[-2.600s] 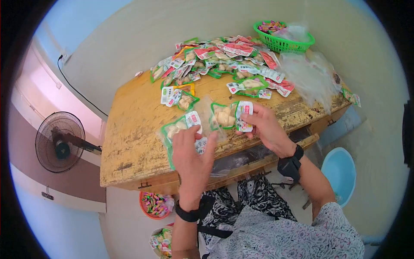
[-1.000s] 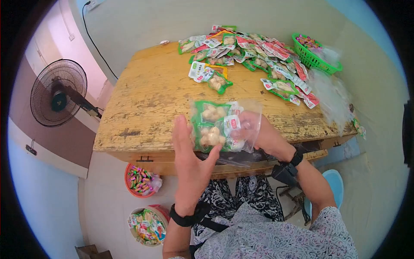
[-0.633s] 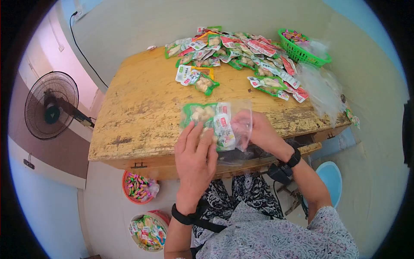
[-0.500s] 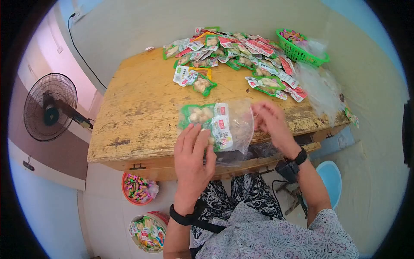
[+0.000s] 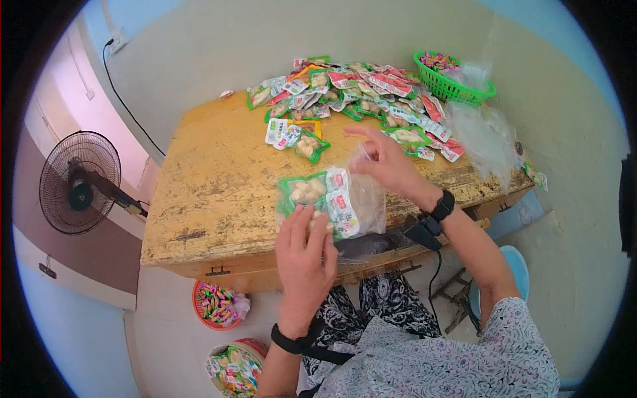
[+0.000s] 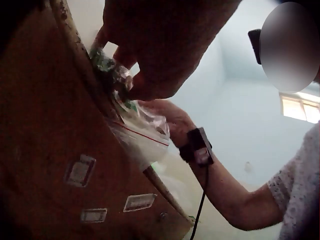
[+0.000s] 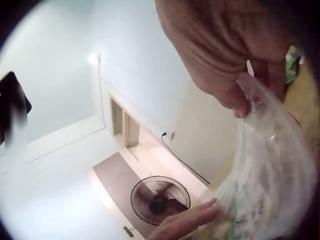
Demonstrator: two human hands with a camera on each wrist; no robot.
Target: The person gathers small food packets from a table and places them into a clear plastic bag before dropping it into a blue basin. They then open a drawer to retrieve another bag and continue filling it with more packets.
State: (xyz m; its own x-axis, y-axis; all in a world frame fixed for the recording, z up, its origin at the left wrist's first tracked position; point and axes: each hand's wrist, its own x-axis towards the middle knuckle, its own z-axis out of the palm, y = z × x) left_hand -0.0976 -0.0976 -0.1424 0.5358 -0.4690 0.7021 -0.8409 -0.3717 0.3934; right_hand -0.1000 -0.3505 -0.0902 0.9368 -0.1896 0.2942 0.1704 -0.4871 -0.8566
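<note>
On the table's front part lies a clear zip-lock bag [image 5: 369, 199] with green-and-white snack packs [image 5: 308, 192] inside, pale chunks showing through their windows. My left hand [image 5: 304, 259] rests its fingers over the packs at the bag's near left side, the thumb along the near edge. My right hand [image 5: 391, 166] pinches the bag's far right corner between thumb and fingers and lifts that plastic. A red zip line crosses the bag [image 6: 145, 132] in the left wrist view. From the right wrist, the pinched plastic [image 7: 250, 92] stands up between thumb and fingers.
A heap of snack packs [image 5: 358, 93] covers the back of the worn wooden table [image 5: 206, 179]. Loose clear bags [image 5: 481, 142] and a green basket [image 5: 458, 89] lie right. Below are an open drawer [image 5: 371, 249], an orange basket [image 5: 219, 302] and a filled bucket [image 5: 235, 371]; a fan [image 5: 79, 182] stands left.
Both packs have gone from lying apart to together inside the bag. My right hand has left the bag's mouth, moved up and left, and taken its far corner. My left hand stays on the packs.
</note>
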